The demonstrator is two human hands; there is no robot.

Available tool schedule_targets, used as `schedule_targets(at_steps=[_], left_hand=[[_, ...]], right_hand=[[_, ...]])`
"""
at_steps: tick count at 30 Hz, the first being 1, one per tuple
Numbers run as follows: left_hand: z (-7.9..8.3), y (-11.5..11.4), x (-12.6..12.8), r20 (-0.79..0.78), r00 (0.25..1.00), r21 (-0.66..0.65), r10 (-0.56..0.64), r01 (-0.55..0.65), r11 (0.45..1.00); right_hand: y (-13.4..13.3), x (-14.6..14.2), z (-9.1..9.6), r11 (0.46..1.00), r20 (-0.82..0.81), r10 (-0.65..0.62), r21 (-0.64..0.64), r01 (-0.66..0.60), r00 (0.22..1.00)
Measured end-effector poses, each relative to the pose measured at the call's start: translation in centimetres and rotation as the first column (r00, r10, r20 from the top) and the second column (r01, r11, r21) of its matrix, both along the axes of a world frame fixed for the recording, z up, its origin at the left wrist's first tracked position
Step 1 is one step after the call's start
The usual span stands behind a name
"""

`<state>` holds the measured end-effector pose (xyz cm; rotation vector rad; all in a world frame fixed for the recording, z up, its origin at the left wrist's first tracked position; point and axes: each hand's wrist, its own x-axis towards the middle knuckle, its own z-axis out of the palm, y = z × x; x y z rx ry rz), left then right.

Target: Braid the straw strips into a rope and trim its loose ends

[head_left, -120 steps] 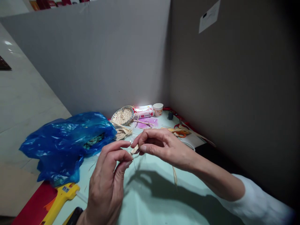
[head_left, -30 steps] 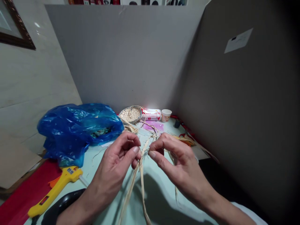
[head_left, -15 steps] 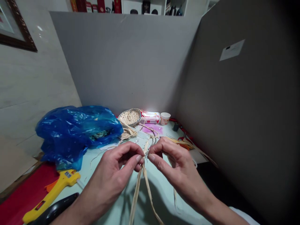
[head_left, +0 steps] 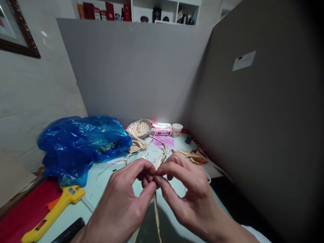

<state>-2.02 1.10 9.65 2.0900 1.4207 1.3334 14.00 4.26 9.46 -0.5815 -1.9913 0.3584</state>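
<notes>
My left hand (head_left: 131,192) and my right hand (head_left: 186,185) meet fingertip to fingertip over the middle of the table. Both are closed in a pinch on pale, straw-coloured plant-fibre strands (head_left: 156,212). One strand hangs down below the fingers, and another shows beside my left wrist. Beyond my fingertips, a twisted length of the same fibre (head_left: 162,157) runs away across the table. The exact spot where the strands cross is hidden by my fingers.
A blue plastic bag (head_left: 86,138) bulges at the left, with a yellow glue gun (head_left: 54,212) in front. Behind are a woven basket (head_left: 139,129), a pink-white packet (head_left: 162,129) and a paper cup (head_left: 177,130). Orange-handled scissors (head_left: 198,160) lie right. Grey panels (head_left: 136,67) enclose the table.
My hands have come together, the fingertips now touching around the strands. The hanging strands have shifted, one swinging left towards my left wrist. The view has tilted up slightly.
</notes>
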Motion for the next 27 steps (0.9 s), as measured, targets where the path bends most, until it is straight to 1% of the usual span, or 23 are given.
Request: schedule_targets(at_steps=[2,4,7,9,10,12,13,15,17,19,22,27], left_hand=[[0.0,-0.1,0.3,-0.043,0.998,0.053,0.039,-0.037,0.998],[0.0,-0.2,0.4,-0.067,0.996,0.074,0.057,-0.052,0.996],[-0.1,-0.2,0.3,-0.051,0.998,0.032,0.045,-0.043,0.999],[-0.1,-0.2,0.1,-0.016,1.0,-0.028,0.005,-0.005,1.0],[-0.1,-0.2,-0.1,0.007,1.0,-0.06,-0.022,0.023,0.998],[0.1,-0.1,-0.3,0.065,0.995,-0.112,-0.076,0.083,0.99],[0.3,-0.1,-0.4,0.094,0.991,-0.133,-0.097,0.109,0.985],[0.6,0.0,-0.5,0.146,0.983,-0.158,-0.116,0.138,0.978],[0.8,0.0,-0.6,0.183,0.976,-0.166,-0.117,0.148,0.975],[0.8,-0.1,-0.7,0.21,0.971,-0.165,-0.114,0.151,0.975],[0.6,-0.1,-0.7,0.243,0.964,-0.16,-0.11,0.152,0.975],[0.1,0.2,-0.6,0.289,0.953,-0.143,-0.089,0.135,0.981]], right_hand=[[0.0,0.0,-0.2,0.994,0.032,-0.011,0.111,0.008,0.999],[0.1,0.0,-0.3,0.972,0.073,-0.042,0.234,0.024,0.996],[0.1,0.1,-0.3,0.925,0.126,-0.059,0.38,0.007,0.99],[0.1,0.2,0.0,0.917,0.127,-0.014,0.396,-0.038,0.992],[0.1,0.3,0.2,0.928,0.107,0.029,0.366,-0.067,0.994],[0.3,0.5,0.5,0.962,0.022,0.11,0.249,-0.112,0.994],[0.5,0.6,0.7,0.978,-0.03,0.122,0.175,-0.115,0.992],[1.1,1.0,0.8,0.995,-0.093,0.096,0.017,-0.095,0.991],[1.7,1.2,0.8,0.985,-0.075,0.1,-0.13,-0.11,0.992],[2.2,1.3,0.5,0.955,-0.04,0.171,-0.238,-0.176,0.984],[2.3,1.1,0.3,0.922,-0.047,0.244,-0.298,-0.247,0.969],[1.9,0.7,0.2,0.911,-0.101,0.239,-0.321,-0.259,0.966]])
